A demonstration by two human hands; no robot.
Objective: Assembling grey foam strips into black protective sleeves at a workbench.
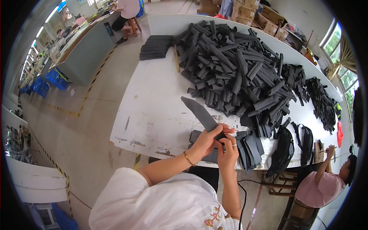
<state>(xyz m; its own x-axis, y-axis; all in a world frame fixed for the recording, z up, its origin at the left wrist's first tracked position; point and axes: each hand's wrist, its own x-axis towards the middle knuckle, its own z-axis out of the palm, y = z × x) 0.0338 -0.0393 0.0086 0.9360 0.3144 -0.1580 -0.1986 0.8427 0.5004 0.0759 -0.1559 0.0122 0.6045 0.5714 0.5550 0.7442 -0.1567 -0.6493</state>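
A long dark grey strip of flexible sheet material (200,113), curled slightly along its length with a rounded far end, slants over the near edge of the white table. My left hand (207,142) is closed round its lower part, thumb on top. Close beside it, my right hand (228,151) pinches the strip's near end, which the fingers partly hide. Flat dark grey pieces (250,149) lie in an overlapping stack just right of my hands, and more flat pieces (194,135) lie partly under my hands.
A large heap of curled dark grey strips (230,65) covers the table's far side. A neat stack (156,47) and a wooden stick (176,58) lie left of it. Black bags (281,147) are at the right edge. A person in pink (322,184) sits beyond them.
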